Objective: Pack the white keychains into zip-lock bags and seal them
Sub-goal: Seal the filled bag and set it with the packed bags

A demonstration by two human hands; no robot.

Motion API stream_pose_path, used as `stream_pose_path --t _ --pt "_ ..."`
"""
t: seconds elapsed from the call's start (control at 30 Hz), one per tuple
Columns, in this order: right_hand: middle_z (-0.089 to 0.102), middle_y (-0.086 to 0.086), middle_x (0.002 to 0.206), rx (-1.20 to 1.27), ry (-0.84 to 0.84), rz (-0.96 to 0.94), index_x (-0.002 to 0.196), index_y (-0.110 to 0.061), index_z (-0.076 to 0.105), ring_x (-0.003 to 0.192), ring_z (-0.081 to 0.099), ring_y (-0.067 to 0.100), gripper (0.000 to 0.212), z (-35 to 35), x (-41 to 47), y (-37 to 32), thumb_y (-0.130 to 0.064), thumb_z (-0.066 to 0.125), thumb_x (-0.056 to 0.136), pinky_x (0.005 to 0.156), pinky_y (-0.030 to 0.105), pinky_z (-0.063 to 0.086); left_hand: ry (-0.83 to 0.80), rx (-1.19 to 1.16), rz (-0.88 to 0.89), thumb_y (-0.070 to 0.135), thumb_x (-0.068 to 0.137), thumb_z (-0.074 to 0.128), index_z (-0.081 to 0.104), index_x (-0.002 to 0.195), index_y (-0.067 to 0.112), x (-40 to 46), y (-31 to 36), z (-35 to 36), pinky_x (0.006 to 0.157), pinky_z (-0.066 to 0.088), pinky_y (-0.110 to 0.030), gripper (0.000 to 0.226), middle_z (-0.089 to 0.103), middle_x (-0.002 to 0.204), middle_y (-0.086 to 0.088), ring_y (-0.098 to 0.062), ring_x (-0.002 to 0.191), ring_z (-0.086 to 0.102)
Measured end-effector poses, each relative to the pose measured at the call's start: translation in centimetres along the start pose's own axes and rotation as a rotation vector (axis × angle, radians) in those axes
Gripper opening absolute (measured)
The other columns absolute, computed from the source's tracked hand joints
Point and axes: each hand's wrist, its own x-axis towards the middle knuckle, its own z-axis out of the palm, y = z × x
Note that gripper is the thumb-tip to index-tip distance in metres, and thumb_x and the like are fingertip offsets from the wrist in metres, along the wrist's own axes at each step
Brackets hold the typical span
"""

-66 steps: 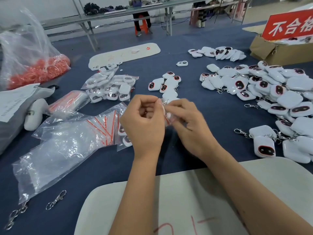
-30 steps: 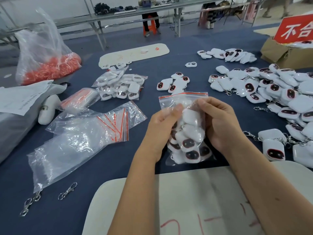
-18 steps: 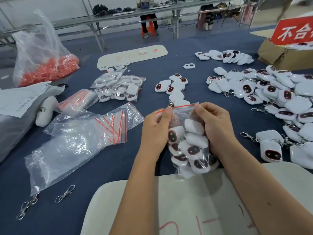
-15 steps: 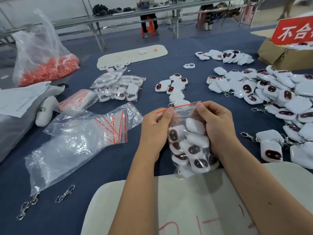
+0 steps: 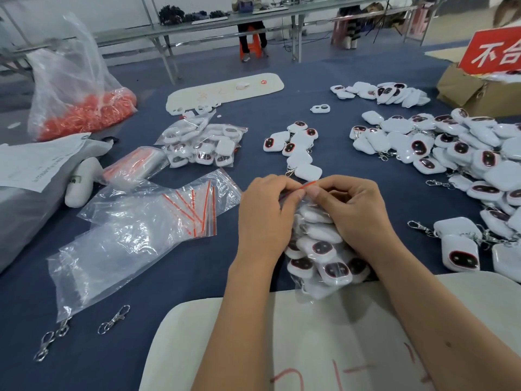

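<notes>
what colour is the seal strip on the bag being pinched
Red, on the zip-lock bag; seen in the head view.

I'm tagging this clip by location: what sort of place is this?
Probably a factory packing room: a heap of white plastic keychains, clear zip-lock bags with red strips, and long metal workbenches behind.

Both hands met over the blue table (image 5: 338,153): the left hand (image 5: 266,218) and right hand (image 5: 355,213) pinched the red seal strip of a zip-lock bag (image 5: 318,249) full of white keychains. Loose keychains (image 5: 465,153) were heaped toward the table's right edge, empty bags (image 5: 135,227) toward its left.
</notes>
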Motion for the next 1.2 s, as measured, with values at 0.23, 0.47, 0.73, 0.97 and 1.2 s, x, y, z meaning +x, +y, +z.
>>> stream_pose_path --t 0.23,0.47,0.73,0.97,1.2 --pt "0.077 0.001 0.078 0.002 -0.016 0.015 0.082 -0.023 0.078 0.069 0.066 0.007 0.017 0.0 0.0 -0.2 -0.011 0.076 0.095 0.066 0.015 0.053 0.003 -0.026 -0.003 0.017 0.092 0.07 0.071 0.083 0.017 -0.1 0.5 0.1 0.083 0.045 -0.034 0.009 0.068 0.085 0.01 -0.016 0.089 0.059" --pt "0.07 0.002 0.068 0.018 0.036 0.066 0.079 -0.017 0.073 0.062 0.06 0.006 0.019 -0.2 0.1 0.0 -0.008 0.072 0.096 0.06 0.017 0.051 -0.046 -0.086 -0.117 0.021 0.089 0.078 0.073 0.08 0.025 -0.1 -0.5 -0.3 0.082 0.045 -0.022 0.011 0.068 0.081 0.017 -0.006 0.09 0.06" --pt "0.07 0.001 0.067 0.033 0.133 0.11 0.081 -0.018 0.073 0.059 0.061 0.005 0.017 -0.2 0.2 0.3 -0.014 0.072 0.097 0.057 0.016 0.052 -0.027 -0.173 -0.252 0.021 0.09 0.078 0.077 0.08 0.019 0.1 -0.8 -0.1 0.074 0.057 -0.036 0.01 0.073 0.072 0.012 -0.009 0.071 0.068" --pt "0.067 0.001 0.065 0.103 0.199 0.15 0.079 -0.017 0.071 0.061 0.061 0.011 0.02 -0.2 0.4 0.4 -0.013 0.07 0.098 0.059 0.023 0.055 0.036 -0.242 -0.32 0.022 0.086 0.082 0.078 0.082 0.02 0.1 -0.9 0.4 0.072 0.056 -0.026 0.007 0.074 0.076 0.011 -0.006 0.072 0.07" --pt "0.067 0.0 0.065 0.172 0.215 0.174 0.077 -0.019 0.071 0.06 0.06 0.011 0.022 -0.4 0.5 0.3 -0.012 0.07 0.098 0.058 0.022 0.053 0.042 -0.384 -0.413 0.014 0.085 0.082 0.078 0.071 0.026 0.1 -1.3 0.0 0.068 0.055 -0.023 0.019 0.076 0.074 0.006 -0.004 0.068 0.066"
